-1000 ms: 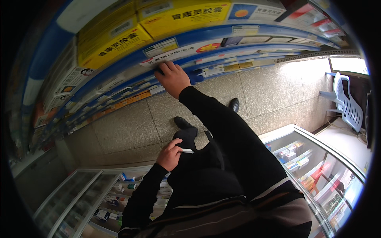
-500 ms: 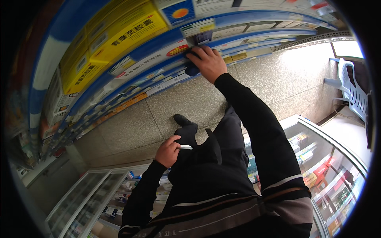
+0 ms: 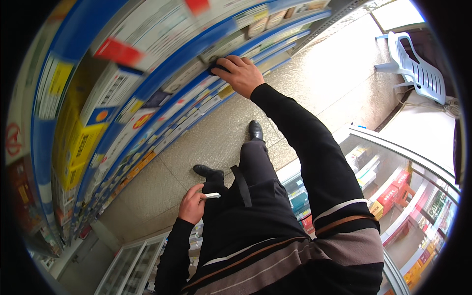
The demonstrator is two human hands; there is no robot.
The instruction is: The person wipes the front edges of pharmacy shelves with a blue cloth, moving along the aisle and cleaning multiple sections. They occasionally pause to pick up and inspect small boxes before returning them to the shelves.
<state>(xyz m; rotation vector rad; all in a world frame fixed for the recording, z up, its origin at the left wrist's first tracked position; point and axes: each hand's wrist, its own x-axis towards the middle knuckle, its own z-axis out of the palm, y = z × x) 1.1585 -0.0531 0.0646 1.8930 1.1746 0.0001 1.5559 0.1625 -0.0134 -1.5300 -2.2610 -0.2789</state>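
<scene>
My right hand (image 3: 240, 76) reaches forward to a blue-edged shelf (image 3: 290, 25) stocked with boxes. Its fingers are closed on a dark, soft-looking bundle (image 3: 215, 67), seemingly a cloth, pressed against the front of the shelf. Most of that bundle is hidden under the fingers. Lower down, near my left thigh, my left hand (image 3: 191, 204) grips a small white slim object (image 3: 212, 195). Only one end of it sticks out, so its kind is unclear.
Yellow boxes (image 3: 81, 145) and a white box with a barcode (image 3: 115, 88) sit on the shelves at left. A glass display counter (image 3: 408, 156) with packages stands at right. Beyond it is a pale blue plastic chair (image 3: 418, 69). Speckled tiles cover the floor (image 3: 295, 93).
The view has shifted rightward along the shelves. My right hand has moved along the shelf front with the dark bundle, and my feet stand farther apart. The left hand keeps hold of the white object.
</scene>
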